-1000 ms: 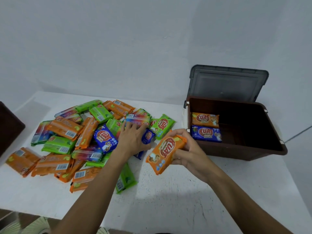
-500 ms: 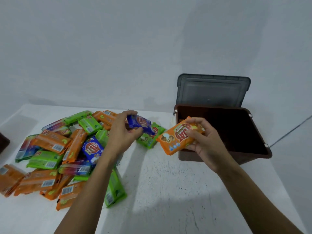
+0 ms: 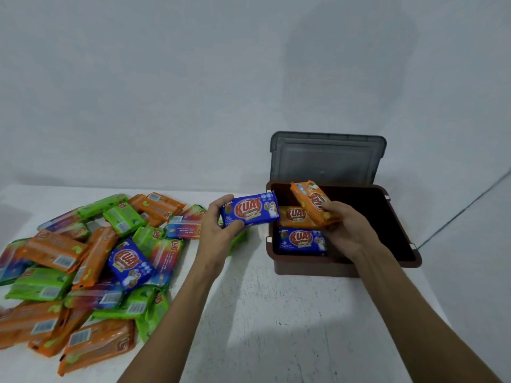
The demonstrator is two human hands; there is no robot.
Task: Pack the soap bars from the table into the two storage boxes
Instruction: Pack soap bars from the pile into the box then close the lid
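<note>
Packing was barely begun: two bars in the box, my left grip clasping a blue bar beside it, right grip an orange bar over it, pile left on the worktop.

blue soap bar in left hand, orange bar in right hand above brown box

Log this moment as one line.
left hand: holds blue soap bar | right hand: holds orange soap bar over storage box | inside: packed orange bar, packed blue bar
</note>
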